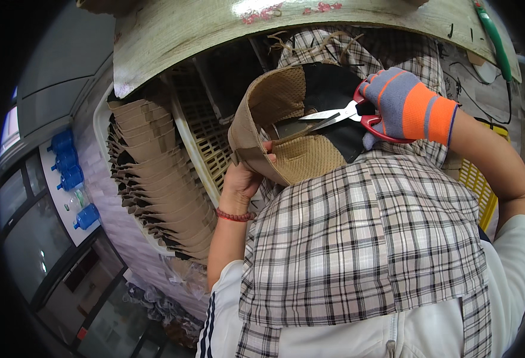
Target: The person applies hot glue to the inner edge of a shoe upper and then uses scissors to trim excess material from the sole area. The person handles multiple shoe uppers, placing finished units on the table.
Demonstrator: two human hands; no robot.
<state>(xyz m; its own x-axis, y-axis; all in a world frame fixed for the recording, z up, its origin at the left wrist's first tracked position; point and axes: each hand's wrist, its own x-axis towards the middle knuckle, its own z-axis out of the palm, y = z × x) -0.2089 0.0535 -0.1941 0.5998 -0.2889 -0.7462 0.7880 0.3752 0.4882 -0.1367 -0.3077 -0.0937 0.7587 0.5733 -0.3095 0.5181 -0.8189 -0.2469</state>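
Observation:
My left hand point(247, 178), bare with a beaded bracelet at the wrist, grips a curved tan fabric piece point(267, 98) with a quilted inner face and black panels. Its fingertips show inside the piece; the rest of the fingers are partly hidden behind it. In a grey and orange glove, my right hand point(402, 104) holds red-handled scissors point(347, 112), fingers through the loops. The scissor blades are apart and reach into the hollow of the fabric piece. Whether they touch the cloth I cannot tell.
To the left, a white basket point(102, 119) holds many stacked tan pieces point(155, 173). Beside it stands a cream slotted crate point(200, 143). A pale worktable point(197, 36) crosses the top, with a green corded tool point(493, 36) at its right end. A yellow crate point(474, 182) is at right.

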